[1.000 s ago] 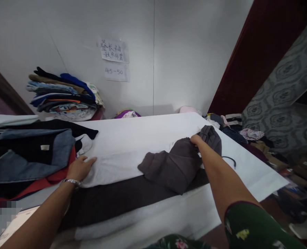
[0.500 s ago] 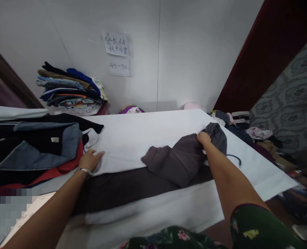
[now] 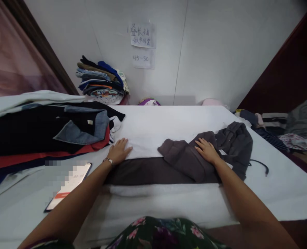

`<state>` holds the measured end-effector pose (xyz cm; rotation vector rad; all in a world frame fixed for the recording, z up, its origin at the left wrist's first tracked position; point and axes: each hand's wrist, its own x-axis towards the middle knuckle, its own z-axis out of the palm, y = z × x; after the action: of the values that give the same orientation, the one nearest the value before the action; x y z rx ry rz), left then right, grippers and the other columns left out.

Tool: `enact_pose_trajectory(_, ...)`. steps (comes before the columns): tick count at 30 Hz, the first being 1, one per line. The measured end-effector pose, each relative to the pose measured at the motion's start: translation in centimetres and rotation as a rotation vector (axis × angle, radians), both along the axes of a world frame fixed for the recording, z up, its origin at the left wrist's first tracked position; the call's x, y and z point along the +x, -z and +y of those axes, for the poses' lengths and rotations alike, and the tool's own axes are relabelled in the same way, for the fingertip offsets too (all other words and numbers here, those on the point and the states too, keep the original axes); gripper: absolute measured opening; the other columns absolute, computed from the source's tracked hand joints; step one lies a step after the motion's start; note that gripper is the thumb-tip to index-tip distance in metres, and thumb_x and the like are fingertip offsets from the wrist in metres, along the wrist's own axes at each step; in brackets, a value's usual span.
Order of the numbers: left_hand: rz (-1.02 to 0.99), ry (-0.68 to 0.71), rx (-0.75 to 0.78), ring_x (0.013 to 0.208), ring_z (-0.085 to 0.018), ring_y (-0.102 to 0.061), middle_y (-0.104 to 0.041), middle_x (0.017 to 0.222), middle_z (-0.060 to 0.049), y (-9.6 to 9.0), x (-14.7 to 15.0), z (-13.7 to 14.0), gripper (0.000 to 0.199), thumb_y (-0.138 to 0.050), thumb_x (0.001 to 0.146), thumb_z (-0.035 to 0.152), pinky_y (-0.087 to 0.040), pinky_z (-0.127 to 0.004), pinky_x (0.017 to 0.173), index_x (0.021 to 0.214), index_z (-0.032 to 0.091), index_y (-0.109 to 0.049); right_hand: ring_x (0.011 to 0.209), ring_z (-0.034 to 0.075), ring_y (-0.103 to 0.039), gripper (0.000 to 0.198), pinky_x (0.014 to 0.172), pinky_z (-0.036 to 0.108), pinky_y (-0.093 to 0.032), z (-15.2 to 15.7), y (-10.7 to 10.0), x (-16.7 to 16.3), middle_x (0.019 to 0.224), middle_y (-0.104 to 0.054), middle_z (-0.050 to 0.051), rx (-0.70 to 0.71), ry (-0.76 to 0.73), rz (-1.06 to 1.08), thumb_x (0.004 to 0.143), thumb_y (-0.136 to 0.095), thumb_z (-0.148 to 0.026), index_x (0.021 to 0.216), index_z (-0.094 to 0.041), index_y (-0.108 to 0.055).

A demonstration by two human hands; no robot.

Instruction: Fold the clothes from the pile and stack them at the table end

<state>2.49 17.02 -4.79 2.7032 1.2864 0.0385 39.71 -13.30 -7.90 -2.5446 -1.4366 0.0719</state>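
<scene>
Both grips are wide and hold nothing, with palms down and fingers spread. The left hand (image 3: 119, 151) lies at the left end of a dark grey hoodie (image 3: 140, 170), its fingertips reaching onto white just beyond the dark cloth; whether that white is fabric or bare tabletop cannot be told. A metal band (image 3: 108, 160) circles the left wrist. The right hand (image 3: 207, 150) rests on the bunched, overlapping part of the same hoodie. This garment stretches lengthwise along the near part of the white surface (image 3: 184, 119), flat toward the left and crumpled toward the right, where a black drawstring (image 3: 262, 165) trails toward the right edge.

Along the left side of the surface lies a heap of clothes including a denim collar (image 3: 101, 126), black cloth (image 3: 18, 128) and red cloth (image 3: 5, 162). A lit phone (image 3: 74, 176), partly pixelated, lies toward the near left corner, beside the left forearm. Near the far left corner, a stack of folded clothes (image 3: 101, 81) stands against the wall (image 3: 215, 45). Two handwritten paper notes (image 3: 143, 58) hang above the far edge.
</scene>
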Motion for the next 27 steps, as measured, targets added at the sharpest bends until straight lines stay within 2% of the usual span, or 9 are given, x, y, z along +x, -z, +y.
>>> enact_pose_trajectory(2, 0.008, -0.016, -0.054, 0.142, -0.027, -0.020, -0.025, 0.154, -0.010, 0.7, -0.2, 0.0, 0.065, -0.031, 0.089, 0.051, -0.023, -0.051, 0.111, 0.144, 0.018, -0.031, 0.140, 0.023, -0.025, 0.043, 0.112, 0.048, -0.019, -0.2, 0.7, -0.1, 0.149, -0.035, 0.004, -0.029, 0.014, -0.026, 0.093, -0.041, -0.041, 0.134, -0.029, -0.049)
enact_pose_trajectory(6, -0.084, -0.041, -0.100, 0.142, -0.026, -0.020, -0.025, 0.154, -0.009, 0.9, -0.3, 0.1, 0.063, -0.036, 0.088, 0.051, -0.020, -0.050, 0.112, 0.143, 0.020, -0.034, 0.139, 0.024, -0.028, 0.044, 0.111, 0.048, -0.023, -0.4, 1.4, 0.6, 0.147, -0.038, 0.006, 0.016, -0.004, -0.056, 0.092, -0.040, -0.042, 0.132, -0.027, -0.050)
enact_pose_trajectory(9, -0.187, -0.081, -0.141, 0.140, -0.023, -0.026, -0.032, 0.151, -0.009, 0.4, -0.4, 0.3, 0.056, -0.037, 0.090, 0.045, -0.022, -0.042, 0.113, 0.140, 0.019, -0.040, 0.137, 0.025, -0.032, 0.045, 0.109, 0.049, -0.026, -0.6, 2.1, 1.2, 0.144, -0.043, 0.007, 0.083, -0.013, -0.053, 0.090, -0.041, -0.043, 0.129, -0.025, -0.054)
enact_pose_trajectory(13, -0.239, -0.165, -0.105, 0.133, -0.018, -0.040, -0.043, 0.144, -0.012, -0.6, -1.6, 0.2, 0.052, -0.024, 0.095, 0.037, -0.030, -0.031, 0.110, 0.137, 0.013, -0.043, 0.134, 0.026, -0.038, 0.046, 0.107, 0.048, -0.031, -0.7, 3.3, 2.2, 0.138, -0.050, 0.007, 0.178, -0.041, -0.043, 0.088, -0.041, -0.045, 0.123, -0.024, -0.060)
enact_pose_trajectory(16, -0.256, -0.182, -0.045, 0.137, -0.022, -0.033, -0.038, 0.148, -0.013, -1.2, -3.1, -1.6, 0.052, -0.033, 0.093, 0.040, -0.025, -0.037, 0.113, 0.136, 0.014, -0.044, 0.131, 0.026, -0.041, 0.048, 0.106, 0.047, -0.032, -0.6, 3.9, 2.9, 0.135, -0.053, 0.008, 0.227, -0.058, -0.028, 0.086, -0.040, -0.047, 0.119, -0.022, -0.063)
enact_pose_trajectory(18, -0.218, -0.133, -0.034, 0.140, -0.024, -0.025, -0.033, 0.150, -0.011, -1.0, -4.0, -3.4, 0.054, -0.043, 0.089, 0.043, -0.019, -0.044, 0.115, 0.136, 0.018, -0.044, 0.131, 0.026, -0.042, 0.049, 0.106, 0.048, -0.034, -0.6, 4.3, 3.3, 0.134, -0.054, 0.008, 0.244, -0.062, -0.020, 0.084, -0.040, -0.049, 0.118, -0.023, -0.063)
enact_pose_trajectory(21, -0.116, -0.055, -0.079, 0.142, -0.025, -0.021, -0.029, 0.152, -0.010, -0.4, -4.5, -5.6, 0.058, -0.043, 0.088, 0.048, -0.018, -0.048, 0.113, 0.139, 0.020, -0.040, 0.131, 0.027, -0.041, 0.047, 0.105, 0.050, -0.035, -0.5, 4.6, 3.7, 0.134, -0.054, 0.006, 0.251, -0.061, -0.005, 0.082, -0.043, -0.049, 0.117, -0.026, -0.064)
enact_pose_trajectory(24, -0.086, -0.053, -0.094, 0.142, -0.024, -0.020, -0.028, 0.153, -0.009, 0.1, -4.4, -6.3, 0.059, -0.040, 0.089, 0.049, -0.021, -0.047, 0.113, 0.141, 0.021, -0.037, 0.131, 0.028, -0.042, 0.045, 0.106, 0.050, -0.034, -0.3, 4.4, 3.7, 0.133, -0.055, 0.007, 0.262, -0.057, 0.023, 0.082, -0.046, -0.047, 0.115, -0.025, -0.065)
enact_pose_trajectory(27, -0.096, -0.056, -0.089, 0.142, -0.023, -0.020, -0.027, 0.153, -0.009, 0.2, -4.3, -6.0, 0.060, -0.038, 0.089, 0.050, -0.020, -0.045, 0.113, 0.141, 0.020, -0.036, 0.130, 0.028, -0.042, 0.042, 0.108, 0.049, -0.032, -0.2, 3.4, 2.8, 0.132, -0.056, 0.009, 0.292, -0.046, 0.083, 0.082, -0.049, -0.044, 0.112, -0.022, -0.067)
